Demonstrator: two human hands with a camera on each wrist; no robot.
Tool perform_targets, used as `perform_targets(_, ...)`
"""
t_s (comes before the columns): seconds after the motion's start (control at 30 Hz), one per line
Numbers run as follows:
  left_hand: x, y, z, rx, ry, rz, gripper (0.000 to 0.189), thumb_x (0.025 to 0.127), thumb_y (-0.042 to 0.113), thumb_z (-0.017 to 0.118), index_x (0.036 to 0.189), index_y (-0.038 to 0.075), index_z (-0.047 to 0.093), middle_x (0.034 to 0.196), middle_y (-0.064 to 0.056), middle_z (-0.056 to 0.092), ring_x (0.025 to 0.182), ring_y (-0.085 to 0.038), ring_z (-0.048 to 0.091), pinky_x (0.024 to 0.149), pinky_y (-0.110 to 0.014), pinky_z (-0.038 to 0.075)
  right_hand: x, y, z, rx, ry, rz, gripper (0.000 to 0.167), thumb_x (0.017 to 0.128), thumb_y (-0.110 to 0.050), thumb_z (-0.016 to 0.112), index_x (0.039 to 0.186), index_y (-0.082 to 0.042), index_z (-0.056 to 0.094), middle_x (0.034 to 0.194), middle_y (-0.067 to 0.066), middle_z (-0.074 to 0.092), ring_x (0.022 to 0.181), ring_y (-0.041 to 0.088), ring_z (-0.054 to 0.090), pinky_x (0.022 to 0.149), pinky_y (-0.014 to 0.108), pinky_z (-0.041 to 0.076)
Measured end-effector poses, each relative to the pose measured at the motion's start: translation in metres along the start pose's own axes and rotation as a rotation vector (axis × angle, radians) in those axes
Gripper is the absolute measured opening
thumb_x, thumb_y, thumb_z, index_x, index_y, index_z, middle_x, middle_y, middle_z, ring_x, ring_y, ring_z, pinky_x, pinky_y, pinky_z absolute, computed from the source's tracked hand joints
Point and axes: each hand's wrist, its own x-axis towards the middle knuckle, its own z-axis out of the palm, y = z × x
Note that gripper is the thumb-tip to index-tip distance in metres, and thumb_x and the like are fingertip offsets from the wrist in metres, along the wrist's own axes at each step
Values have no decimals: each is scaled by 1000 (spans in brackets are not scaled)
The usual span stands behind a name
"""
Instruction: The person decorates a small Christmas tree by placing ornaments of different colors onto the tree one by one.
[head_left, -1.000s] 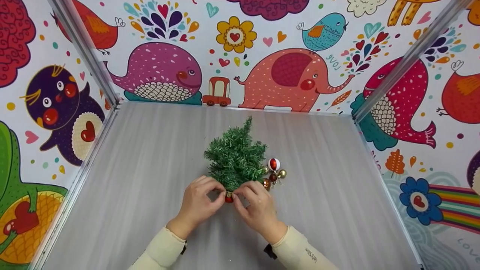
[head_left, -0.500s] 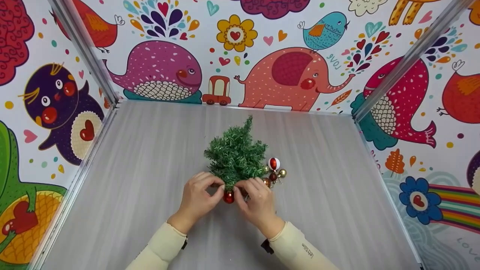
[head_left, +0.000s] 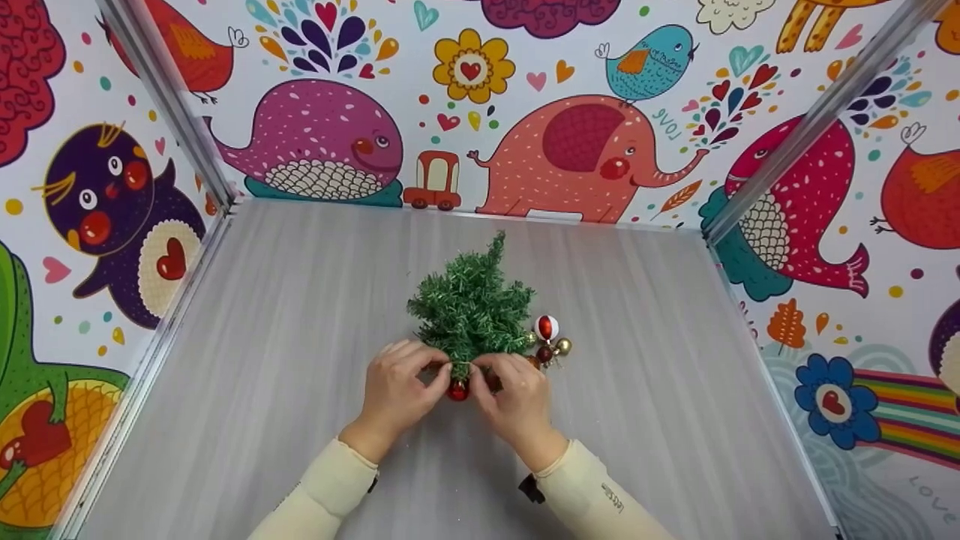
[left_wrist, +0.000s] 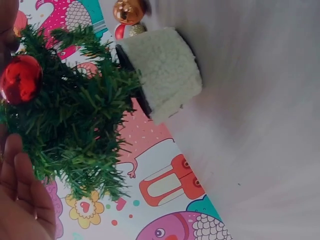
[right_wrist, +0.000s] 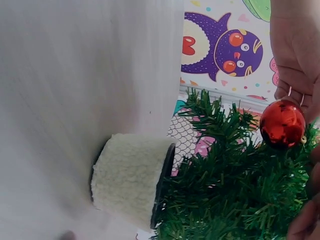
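A small green artificial Christmas tree (head_left: 472, 304) stands upright on the table, its pot covered in white fleece (left_wrist: 162, 72). A shiny red Christmas ball (head_left: 458, 388) hangs at a front branch, between the two hands. My left hand (head_left: 400, 384) and right hand (head_left: 517, 390) pinch a thin light string, one on either side of that branch, just above the ball. In the right wrist view the red ball (right_wrist: 283, 124) rests against the green needles. The wrist views only partly show the fingertips, and the string's path round the branch is unclear.
Several other ornaments lie right of the tree, among them a red-and-white ball (head_left: 547, 327) and a gold ball (head_left: 563, 346). A copper ball (left_wrist: 128, 11) lies near the pot. Patterned walls with metal edges enclose the grey table (head_left: 300, 300).
Both hands have shifted slightly forward and up along the branch, fingertips now above the red ball. The string shows across the branch. The tree and loose ornaments have stayed put.
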Motion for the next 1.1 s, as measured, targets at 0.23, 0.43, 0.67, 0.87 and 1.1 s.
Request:
perform_targets(0.23,0,-5,2,88,34,84,3,78,15,77,77,17,75,74,8,69,63,-11,58,56,-31,44,-2,1,1,-43,-6,-23,5,84,-13,70,89,-14,71,76,-7,68,57,2,56,47,21,46)
perform_targets(0.43,3,-7,0,88,34,88,7,77,14,82,82,16,78,74,6,70,60,-11,56,55,-32,42,-2,0,0,-35,16,-11,9,82,-10,73,89,-15,72,77,-7,69,57,1,56,47,21,46)
perform_targets(0.67,-1,-8,2,139,-17,132,7,75,15,82,78,15,76,73,6,69,61,-13,59,56,-34,46,-2,4,-2,-52,-2,-37,5,89,-17,68,88,-14,71,73,-6,67,54,3,56,45,22,46)
perform_targets(0.87,0,-6,2,103,2,140,5,76,14,80,78,15,76,72,7,69,59,-12,57,55,-33,45,4,3,-7,-57,3,-56,5,89,-18,67,89,-15,71,74,-6,67,55,2,54,45,22,44)
perform_targets(1.1,0,-6,2,42,38,126,5,77,12,79,79,16,76,75,8,70,59,-9,58,54,-33,44,2,0,-6,-33,-6,-36,4,88,-15,68,89,-15,71,74,-8,67,54,1,53,46,20,44)
